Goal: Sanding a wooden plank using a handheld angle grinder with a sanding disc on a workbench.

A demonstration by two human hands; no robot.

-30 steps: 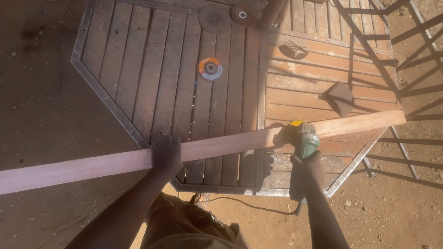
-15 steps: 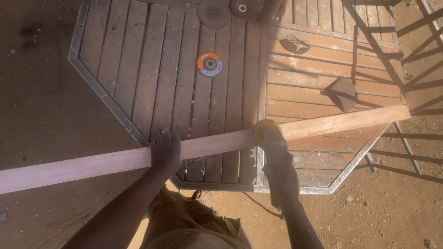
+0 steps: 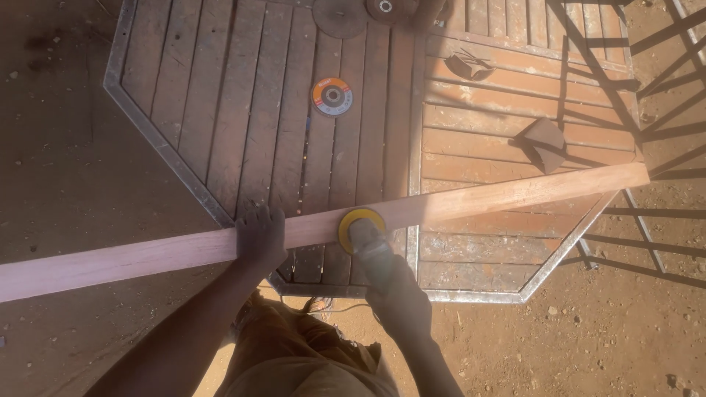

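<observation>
Pressing plank (image 3: 471,202) flat onto table (image 3: 220,132) with left hand (image 3: 259,237), fingers spread; right hand (image 3: 397,301) gripping sander (image 3: 364,234) against plank.

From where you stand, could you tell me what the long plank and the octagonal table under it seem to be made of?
The long plank looks like bare, pale reddish wood, matt and unvarnished, with faint lengthwise grain. The octagonal table seems to have darker brown wooden slats set in a grey frame, probably metal, with a dull, worn surface. The left hand rests on the plank.
</observation>
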